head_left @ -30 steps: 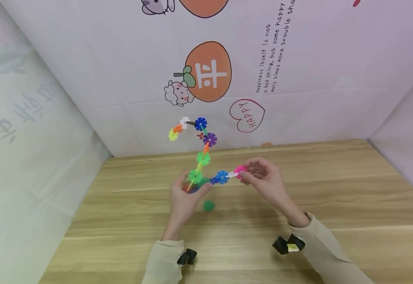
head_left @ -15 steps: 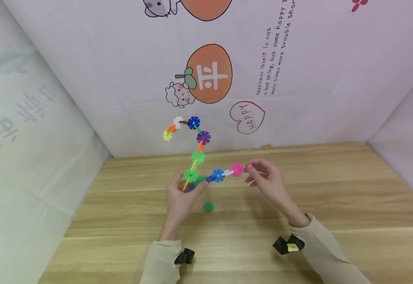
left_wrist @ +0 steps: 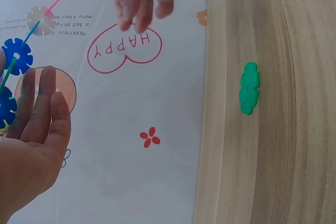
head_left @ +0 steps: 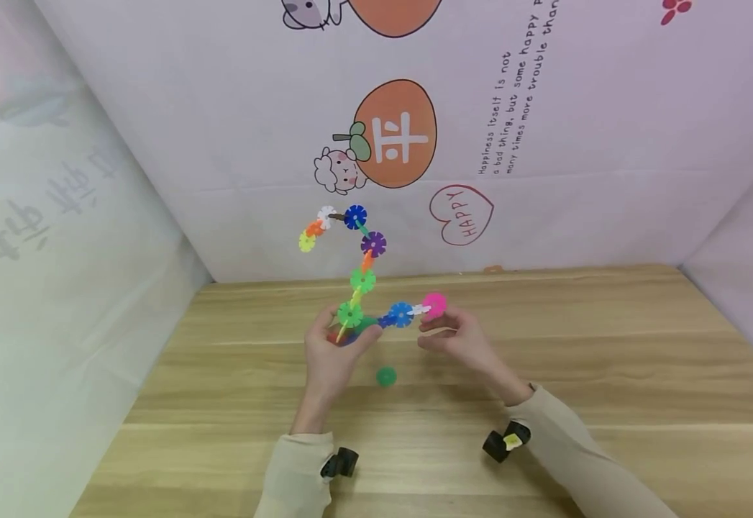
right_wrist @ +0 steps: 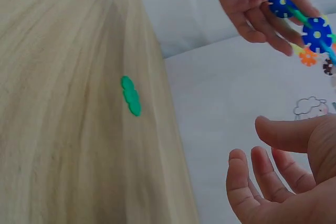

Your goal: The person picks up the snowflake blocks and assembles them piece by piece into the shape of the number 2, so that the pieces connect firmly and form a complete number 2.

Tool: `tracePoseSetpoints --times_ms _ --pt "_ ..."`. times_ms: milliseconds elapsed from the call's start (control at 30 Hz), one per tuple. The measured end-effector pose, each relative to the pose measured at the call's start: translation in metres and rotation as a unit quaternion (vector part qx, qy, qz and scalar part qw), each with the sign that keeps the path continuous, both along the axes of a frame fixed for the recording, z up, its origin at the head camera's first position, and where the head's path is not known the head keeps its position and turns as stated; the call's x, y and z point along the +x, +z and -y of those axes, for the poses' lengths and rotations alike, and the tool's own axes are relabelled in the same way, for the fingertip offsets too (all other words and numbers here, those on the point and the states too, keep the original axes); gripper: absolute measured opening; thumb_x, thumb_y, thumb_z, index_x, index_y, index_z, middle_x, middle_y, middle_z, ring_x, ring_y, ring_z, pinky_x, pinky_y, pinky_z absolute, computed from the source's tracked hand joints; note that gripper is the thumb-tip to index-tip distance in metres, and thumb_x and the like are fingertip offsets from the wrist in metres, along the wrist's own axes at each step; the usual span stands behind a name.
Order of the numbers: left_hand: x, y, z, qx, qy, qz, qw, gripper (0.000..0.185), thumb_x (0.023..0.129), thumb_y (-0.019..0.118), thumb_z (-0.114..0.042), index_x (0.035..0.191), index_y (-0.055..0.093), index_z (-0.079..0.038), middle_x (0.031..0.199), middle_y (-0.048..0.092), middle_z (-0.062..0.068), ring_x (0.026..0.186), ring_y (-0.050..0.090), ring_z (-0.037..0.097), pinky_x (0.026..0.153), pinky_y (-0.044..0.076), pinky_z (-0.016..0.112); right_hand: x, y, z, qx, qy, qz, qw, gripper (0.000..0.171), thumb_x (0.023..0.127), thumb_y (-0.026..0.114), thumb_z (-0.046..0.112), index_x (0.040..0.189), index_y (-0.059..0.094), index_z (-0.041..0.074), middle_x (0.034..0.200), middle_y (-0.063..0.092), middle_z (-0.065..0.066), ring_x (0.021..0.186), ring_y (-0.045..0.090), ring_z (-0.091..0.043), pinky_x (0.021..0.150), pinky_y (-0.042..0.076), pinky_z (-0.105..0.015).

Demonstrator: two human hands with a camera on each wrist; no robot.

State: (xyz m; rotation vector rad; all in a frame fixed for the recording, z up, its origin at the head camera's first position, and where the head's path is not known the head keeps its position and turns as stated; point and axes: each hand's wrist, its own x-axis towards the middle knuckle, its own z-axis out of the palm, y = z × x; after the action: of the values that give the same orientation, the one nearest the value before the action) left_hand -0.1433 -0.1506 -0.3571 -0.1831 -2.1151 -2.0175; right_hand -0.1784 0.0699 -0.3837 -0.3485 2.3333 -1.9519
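A chain of slotted plastic snowflake discs [head_left: 373, 244] in many colours curves up and over to the left. My left hand [head_left: 329, 363] holds its lower part between thumb and fingers, above the table. Green, red and blue discs at the grip are partly hidden. The other end runs right through a blue disc [head_left: 400, 314] and a white one to a pink disc [head_left: 434, 305]. Just below the pink disc is my right hand [head_left: 469, 344], its fingers loosely bent; in the right wrist view nothing lies between its thumb and fingers. A loose green disc [head_left: 386, 376] is below the hands.
The wooden table [head_left: 583, 345] reaches back to a white printed sheet [head_left: 253, 144] hanging upright. More sheeting [head_left: 78, 288] stands along the left side. Each wrist wears a small black camera [head_left: 340, 462].
My right hand has let go of the pink disc and moved left, below it. My left hand still holds the chain, which has shifted slightly left and up.
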Motion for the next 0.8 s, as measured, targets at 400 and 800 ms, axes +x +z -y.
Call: tracePoseSetpoints --times_ms 400,800 --pt "0.000 -0.001 -0.003 0.012 -0.010 0.003 0.9999 0.032 0.080 0.079 -0.026 0.102 0.061 -0.011 0.077 0.067 0.005 0.059 0.054 0.017 0.046 0.033 0.022 -0.007 -0.026 0.030 0.057 0.033 0.002 0.998 0.030 0.075 0.074 -0.006 0.103 0.064 -0.008 0.102 0.067 -0.020 0.098 0.064 -0.034 0.081 0.055 -0.039" --pt "0.013 0.026 -0.005 -0.001 -0.018 0.021 0.9996 0.026 0.085 0.074 -0.011 0.103 0.058 -0.001 0.066 0.062 -0.002 0.048 0.039 0.009 0.045 0.028 0.020 -0.009 -0.035 0.048 0.185 0.077 0.008 0.980 0.042 0.070 0.085 0.010 0.107 0.067 0.002 0.092 0.066 -0.006 0.084 0.059 -0.019 0.073 0.053 -0.032"
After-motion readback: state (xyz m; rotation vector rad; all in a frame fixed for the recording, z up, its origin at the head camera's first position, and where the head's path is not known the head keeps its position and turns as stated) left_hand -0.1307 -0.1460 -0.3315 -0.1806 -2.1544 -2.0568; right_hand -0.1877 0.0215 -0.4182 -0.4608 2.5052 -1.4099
